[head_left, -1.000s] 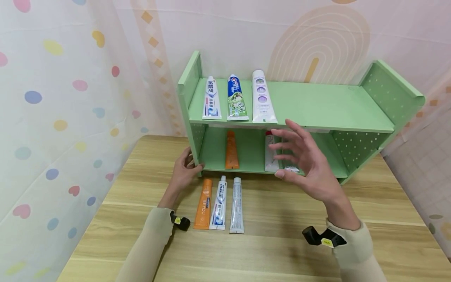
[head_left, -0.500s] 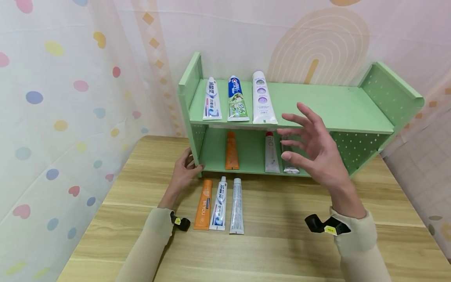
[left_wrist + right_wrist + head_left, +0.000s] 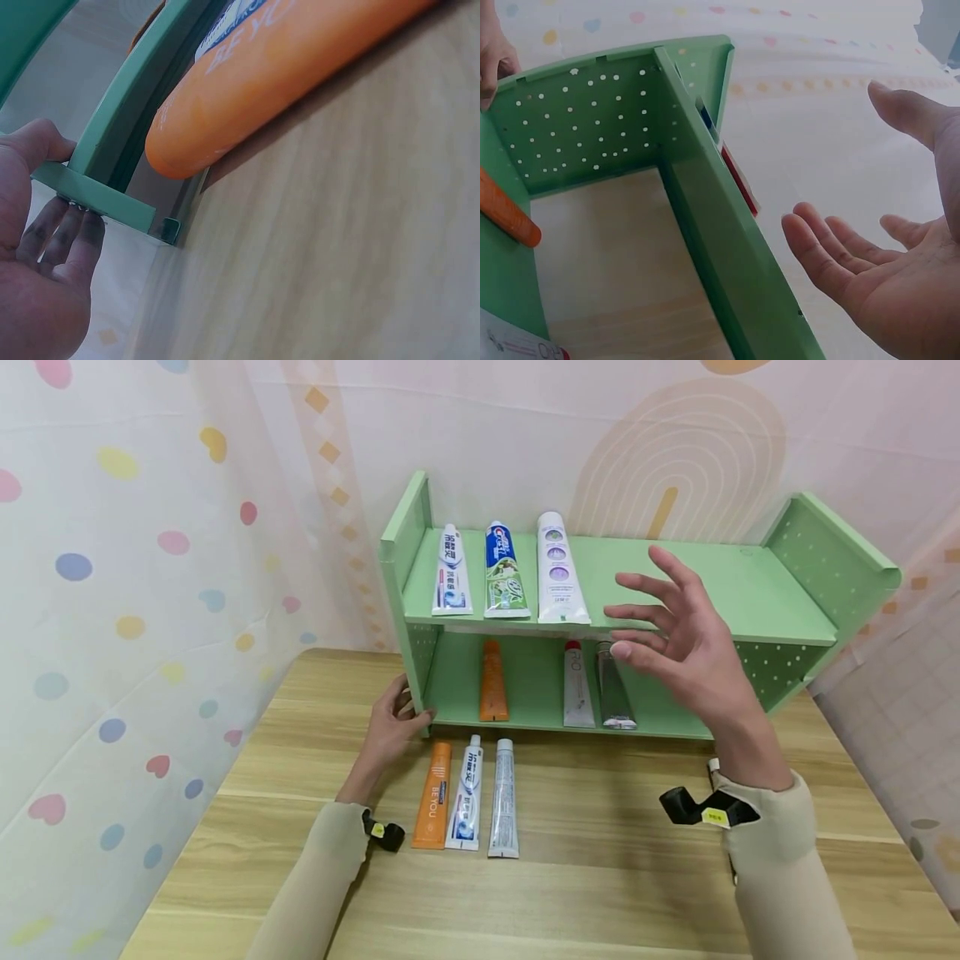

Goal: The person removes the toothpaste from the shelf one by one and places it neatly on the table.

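Note:
My left hand [image 3: 392, 720] grips the lower left side panel of the green shelf [image 3: 712, 585]; in the left wrist view its thumb is on one face and its fingers [image 3: 64, 234] on the other. My right hand [image 3: 693, 647] hovers before the shelf's right half, fingers spread, holding nothing. On the upper board lie a white-and-blue toothpaste tube [image 3: 452, 572], a blue-and-green tube [image 3: 506, 572] and a white tube with purple circles [image 3: 560, 572]. The lower board bears an orange tube [image 3: 492, 685], a white tube with a red cap [image 3: 577, 689] and a dark grey tube [image 3: 615, 693].
On the wooden table [image 3: 585, 877] before the shelf lie an orange tube [image 3: 432, 797], a white-and-blue tube [image 3: 467, 797] and a silvery-white tube [image 3: 505, 802]. Another narrow object [image 3: 713, 765] is mostly hidden under my right forearm. A patterned curtain [image 3: 187, 527] hangs behind.
My right hand has moved up and to the right, uncovering the dark grey tube on the lower board. My left hand stays on the side panel, and the tubes have not moved.

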Motion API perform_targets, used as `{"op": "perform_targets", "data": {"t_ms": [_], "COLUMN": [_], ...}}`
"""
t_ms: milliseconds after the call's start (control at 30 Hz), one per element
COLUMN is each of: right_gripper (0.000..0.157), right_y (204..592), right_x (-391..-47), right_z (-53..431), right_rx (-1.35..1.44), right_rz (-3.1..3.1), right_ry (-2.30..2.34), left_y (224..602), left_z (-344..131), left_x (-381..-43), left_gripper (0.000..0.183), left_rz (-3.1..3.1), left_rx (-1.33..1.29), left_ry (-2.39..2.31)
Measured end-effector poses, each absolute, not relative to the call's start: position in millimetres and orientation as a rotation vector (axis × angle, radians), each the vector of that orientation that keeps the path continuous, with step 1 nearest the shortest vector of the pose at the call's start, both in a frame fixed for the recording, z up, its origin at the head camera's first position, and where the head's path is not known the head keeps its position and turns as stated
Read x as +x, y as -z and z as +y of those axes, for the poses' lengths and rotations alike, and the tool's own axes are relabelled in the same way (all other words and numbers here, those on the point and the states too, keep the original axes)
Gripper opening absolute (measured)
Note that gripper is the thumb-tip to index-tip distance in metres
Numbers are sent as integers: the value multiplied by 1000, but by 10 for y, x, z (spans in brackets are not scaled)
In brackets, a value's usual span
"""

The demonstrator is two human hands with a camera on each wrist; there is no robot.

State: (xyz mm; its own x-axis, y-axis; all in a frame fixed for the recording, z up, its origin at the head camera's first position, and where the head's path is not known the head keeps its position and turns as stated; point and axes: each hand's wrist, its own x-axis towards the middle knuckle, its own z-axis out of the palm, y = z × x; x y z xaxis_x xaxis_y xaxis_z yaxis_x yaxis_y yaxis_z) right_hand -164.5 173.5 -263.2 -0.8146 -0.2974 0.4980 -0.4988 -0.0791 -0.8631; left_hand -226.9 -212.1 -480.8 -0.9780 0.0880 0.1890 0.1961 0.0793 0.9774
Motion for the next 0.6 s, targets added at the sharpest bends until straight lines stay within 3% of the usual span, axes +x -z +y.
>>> {"op": "perform_targets", "data": {"t_ms": [600], "right_gripper": [89], "right_y": [2410], "right_x": [-1917], "right_z": [1784], "right_rx": [727], "right_rz": [-2227], "right_ry": [-1985], "left_y": [4824], "left_z": [-2133], "left_x": [-2273], "left_gripper": [78], "left_rz": [-2269], "left_rx": [-288], "left_ry": [2040]}}
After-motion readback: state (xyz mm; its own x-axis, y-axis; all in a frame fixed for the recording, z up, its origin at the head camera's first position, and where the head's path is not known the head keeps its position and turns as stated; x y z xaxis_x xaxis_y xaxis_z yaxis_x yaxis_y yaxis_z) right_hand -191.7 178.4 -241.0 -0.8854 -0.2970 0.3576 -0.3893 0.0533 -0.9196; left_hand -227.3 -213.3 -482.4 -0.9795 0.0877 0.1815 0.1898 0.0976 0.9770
